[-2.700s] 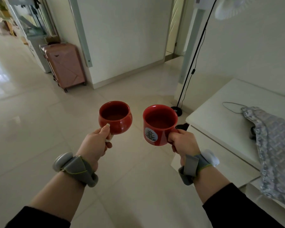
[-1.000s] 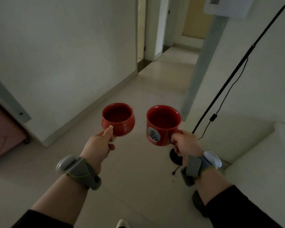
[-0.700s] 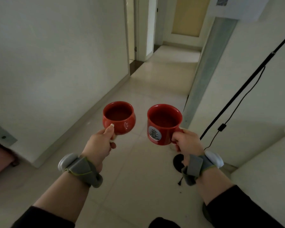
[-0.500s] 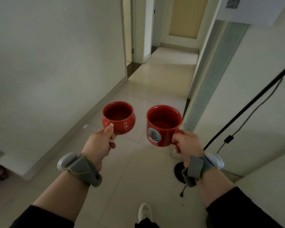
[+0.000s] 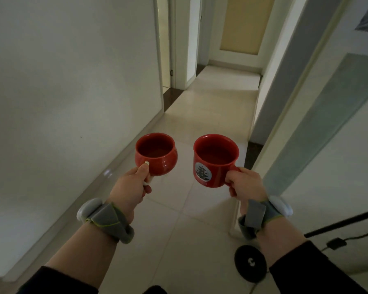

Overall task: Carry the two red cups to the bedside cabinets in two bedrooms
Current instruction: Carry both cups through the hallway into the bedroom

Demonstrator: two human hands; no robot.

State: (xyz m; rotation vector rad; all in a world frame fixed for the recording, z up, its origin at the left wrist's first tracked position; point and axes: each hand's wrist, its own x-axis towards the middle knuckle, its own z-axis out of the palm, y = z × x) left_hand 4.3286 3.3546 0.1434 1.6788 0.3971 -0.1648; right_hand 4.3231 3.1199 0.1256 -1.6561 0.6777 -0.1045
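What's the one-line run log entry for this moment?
left hand: holds round cup | right hand: holds badge cup by handle | place: hallway | cups: upright, apart

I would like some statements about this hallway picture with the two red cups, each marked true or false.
1. The left hand holds a rounded red cup. True.
2. The red cup with the round label stands on the floor. False: the right hand holds it by the handle in the air.
3. The two cups touch each other. False: a gap separates them.
4. Both wrists wear grey straps. True.
5. A black round base lies on the floor. True.
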